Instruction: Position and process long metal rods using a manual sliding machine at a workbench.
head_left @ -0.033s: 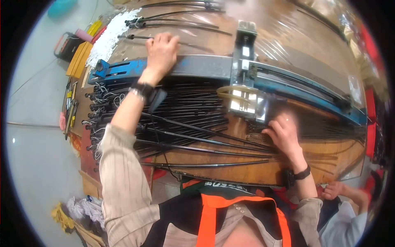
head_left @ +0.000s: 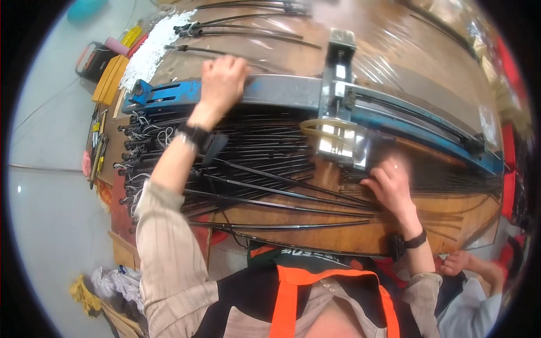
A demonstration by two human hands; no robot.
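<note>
My left hand (head_left: pixel 222 79) reaches far forward and curls over the top of a long blue and grey metal rail (head_left: pixel 282 93) that lies across the wooden bench (head_left: pixel 349 239). A shiny metal clamp block (head_left: pixel 341 141) sits on the rail's middle. Between the rail and me lies a thick bundle of thin black rods (head_left: pixel 253 155), with several more fanned out toward the right. My right hand (head_left: pixel 391 188) rests just below the clamp block, fingers bent and pinching the ends of these rods. Both wrists wear black bands.
More curved black rods (head_left: pixel 242 31) lie beyond the rail. A white heap of small parts (head_left: pixel 149 50) and yellow tools (head_left: pixel 112 76) are at the far left. Hand tools (head_left: pixel 96 146) line the bench's left edge. Another person's hand (head_left: pixel 459 262) shows at lower right.
</note>
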